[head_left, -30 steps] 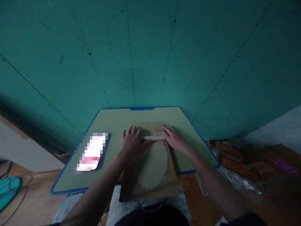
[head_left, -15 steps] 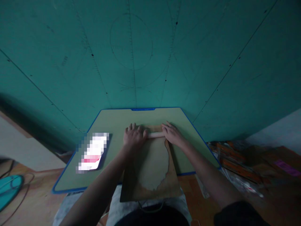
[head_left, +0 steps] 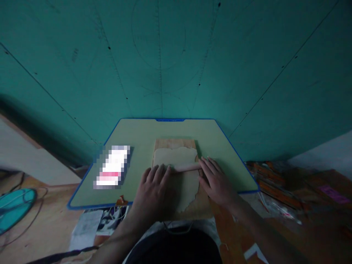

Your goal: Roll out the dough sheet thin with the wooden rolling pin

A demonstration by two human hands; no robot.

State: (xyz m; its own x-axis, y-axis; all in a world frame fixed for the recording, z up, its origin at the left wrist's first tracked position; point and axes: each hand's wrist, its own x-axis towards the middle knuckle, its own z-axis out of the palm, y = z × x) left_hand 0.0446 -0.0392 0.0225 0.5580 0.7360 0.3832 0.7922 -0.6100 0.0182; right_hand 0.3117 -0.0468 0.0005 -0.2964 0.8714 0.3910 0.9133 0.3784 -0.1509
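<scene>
A thin wooden rolling pin point(head_left: 185, 167) lies crosswise over a flat pale sheet of dough point(head_left: 183, 192). The dough, ragged at its near right edge, spreads over a wooden board point(head_left: 176, 143) that sticks out past the table's front edge. My left hand point(head_left: 154, 187) covers the pin's left end, its fingers laid over it and pointing away from me. At the other end, my right hand point(head_left: 216, 179) has its fingers on the pin and its thumb on the near side. Both pin ends are hidden by the hands.
The board rests on a pale green table point(head_left: 137, 132) with a blue rim. To the left lies a phone with a bright, blurred screen point(head_left: 112, 167). A green wall point(head_left: 176, 73) rises right behind. Boxes and plastic wrappings point(head_left: 280, 198) lie on the floor at right.
Both hands have drawn the rolling pin toward me, from near the board's far end to around the middle of the dough. The dough's far edge now shows. The view has tilted down slightly.
</scene>
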